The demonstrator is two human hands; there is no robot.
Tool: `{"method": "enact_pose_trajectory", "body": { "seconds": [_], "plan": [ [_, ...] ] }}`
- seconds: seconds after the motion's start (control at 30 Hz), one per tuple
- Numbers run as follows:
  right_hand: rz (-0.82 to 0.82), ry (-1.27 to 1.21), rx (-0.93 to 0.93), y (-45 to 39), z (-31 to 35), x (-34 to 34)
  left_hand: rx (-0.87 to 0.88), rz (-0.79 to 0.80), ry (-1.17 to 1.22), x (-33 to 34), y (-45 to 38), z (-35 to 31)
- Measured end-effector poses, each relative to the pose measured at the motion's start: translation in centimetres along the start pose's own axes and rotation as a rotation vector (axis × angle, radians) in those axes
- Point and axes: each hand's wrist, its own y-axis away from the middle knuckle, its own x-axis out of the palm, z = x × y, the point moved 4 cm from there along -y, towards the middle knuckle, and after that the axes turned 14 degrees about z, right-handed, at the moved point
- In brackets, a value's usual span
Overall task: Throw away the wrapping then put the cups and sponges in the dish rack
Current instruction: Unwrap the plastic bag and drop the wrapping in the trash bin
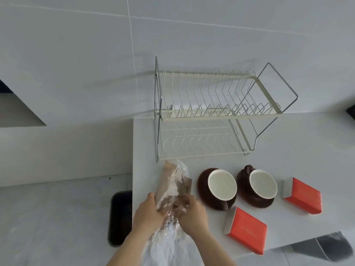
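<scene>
Crumpled clear plastic wrapping (173, 184) with brown paper inside lies at the white table's near left corner. My left hand (147, 213) and my right hand (192, 213) both clutch its lower part, and loose film hangs down between my wrists. Two brown cups with white insides stand to the right: the left cup (221, 186) and the right cup (262, 184). An orange sponge (246, 230) lies near the front edge, and a second orange sponge (303, 195) lies farther right. The two-tier wire dish rack (219, 115) stands behind them, with nothing in it.
A dark bin (119, 217) sits on the floor just left of the table (146, 139), below the left edge. A tiled wall rises behind the rack. A dark object shows under the table at the lower right.
</scene>
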Motion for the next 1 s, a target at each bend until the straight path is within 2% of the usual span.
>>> {"method": "enact_pose_trajectory", "body": {
  "seconds": [0.07, 0.17, 0.33, 0.5, 0.63, 0.77, 1.0],
  "plan": [
    [0.024, -0.101, -0.012, -0.3, -0.3, 0.1, -0.002, 0.007, 0.1, 0.4, 0.0, 0.0],
    [0.053, -0.127, -0.057, -0.2, -0.1, -0.1, 0.022, 0.024, 0.267, 0.8, 0.4, -0.2],
    [0.062, -0.236, -0.119, 0.5, 0.7, -1.5, 0.06, -0.084, 0.458, -0.5, 2.6, -0.8],
    [0.251, -0.446, -0.157, 1.0, 1.8, -2.7, 0.065, -0.217, 0.67, -1.4, 5.5, -1.5],
    [0.404, -0.535, -0.271, 1.8, 3.6, -3.7, 0.049, -0.372, 0.78, -1.1, 7.5, -1.8],
    [0.449, -0.549, -0.321, 2.9, 4.9, -4.3, 0.061, -0.436, 0.838, -0.6, 9.3, -1.6],
    [0.394, -0.457, -0.312, 3.2, 6.8, -1.2, -0.003, -0.509, 0.725, -2.3, 11.9, 0.8]
  ]
}}
